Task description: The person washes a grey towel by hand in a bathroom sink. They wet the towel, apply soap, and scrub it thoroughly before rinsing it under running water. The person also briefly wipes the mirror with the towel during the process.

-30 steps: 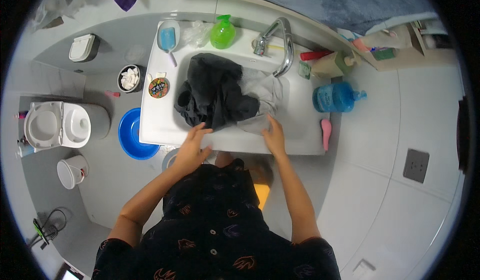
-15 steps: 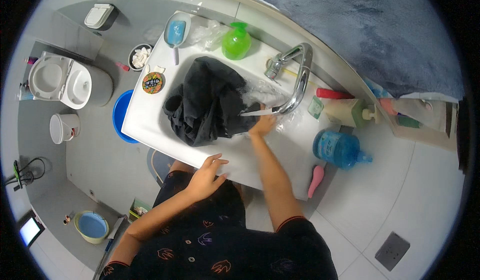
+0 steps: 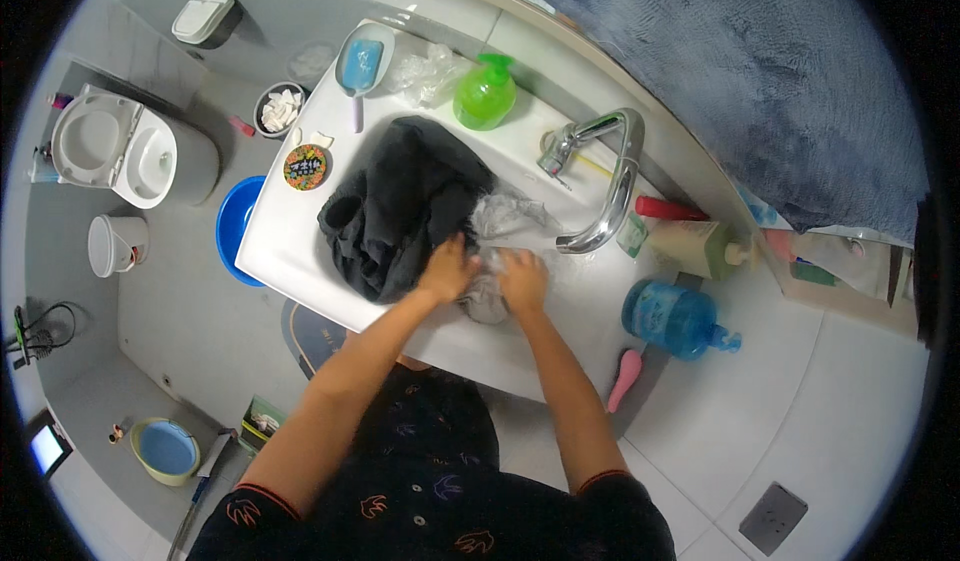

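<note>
A white sink (image 3: 290, 251) holds a heap of dark grey clothing (image 3: 400, 206) on its left side. Beside the heap, under the chrome tap (image 3: 605, 196), lies a lighter grey wet cloth (image 3: 495, 226). My left hand (image 3: 447, 269) presses down at the edge of the dark heap where it meets the lighter cloth. My right hand (image 3: 523, 279) is closed on the lighter cloth right next to it. The two hands almost touch.
A green soap bottle (image 3: 485, 94) and blue soap dish (image 3: 360, 61) stand on the sink's back rim. A blue jug (image 3: 672, 318) and pink brush (image 3: 623, 379) sit to the right. Toilet (image 3: 120, 151), blue basin (image 3: 235, 226) and small bins are on the floor left.
Both hands have moved from the sink's front rim into the bowl and come together on the clothes. The head has turned, shifting the view.
</note>
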Demonstrator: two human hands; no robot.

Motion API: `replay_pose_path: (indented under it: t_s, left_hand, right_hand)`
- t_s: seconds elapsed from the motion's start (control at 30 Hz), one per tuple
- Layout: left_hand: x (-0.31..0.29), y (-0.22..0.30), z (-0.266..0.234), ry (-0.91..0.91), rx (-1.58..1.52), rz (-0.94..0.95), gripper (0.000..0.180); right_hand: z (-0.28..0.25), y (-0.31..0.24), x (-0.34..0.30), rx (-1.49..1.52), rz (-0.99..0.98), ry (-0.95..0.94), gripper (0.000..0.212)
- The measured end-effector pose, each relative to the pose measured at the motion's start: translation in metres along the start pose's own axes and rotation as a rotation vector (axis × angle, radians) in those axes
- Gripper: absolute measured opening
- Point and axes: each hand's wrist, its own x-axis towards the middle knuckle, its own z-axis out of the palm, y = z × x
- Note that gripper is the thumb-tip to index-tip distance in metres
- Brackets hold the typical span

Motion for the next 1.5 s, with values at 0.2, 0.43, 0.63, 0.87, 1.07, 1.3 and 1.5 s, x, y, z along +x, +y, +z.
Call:
replay_pose_path:
  t_s: [0.2,0.43,0.63,0.87,1.07,1.3,1.5]
  left_hand:
    - [0.002,0.001,-0.049,0.147,-0.363,-0.253,0.056]
    - [-0.024,0.044,-0.036,0.162,-1.318,-0.639,0.044]
    - [-0.030,0.082,-0.053,-0.164,-1.669,-0.752,0.042]
    - [-0.048,0.050,-0.030,0.156,-0.057,0.312,0.032]
    - [-0.060,0.025,-0.019,-0.154,-0.013,0.043,0.033]
    - [-0.075,0.029,-0.030,0.021,-0.200,-0.014,0.047]
    - [-0.078,0.035,-0.034,0.064,-0.285,-0.056,0.050]
  right_hand:
    - [0.005,0.028,0.009,1.292,0.654,0.101,0.042]
    - [-0.081,-0.033,-0.013,2.284,0.411,0.113,0.045]
    - [-0.068,-0.014,0.000,1.689,0.725,-0.170,0.042]
    - [-0.072,0.016,0.032,1.220,0.288,0.686,0.036]
    - [-0.096,0.004,0.066,0.893,0.205,0.620,0.025]
    - [-0.095,0.009,0.075,0.786,0.079,0.756,0.016]
    - [-0.092,0.010,0.087,1.024,0.231,0.802,0.022]
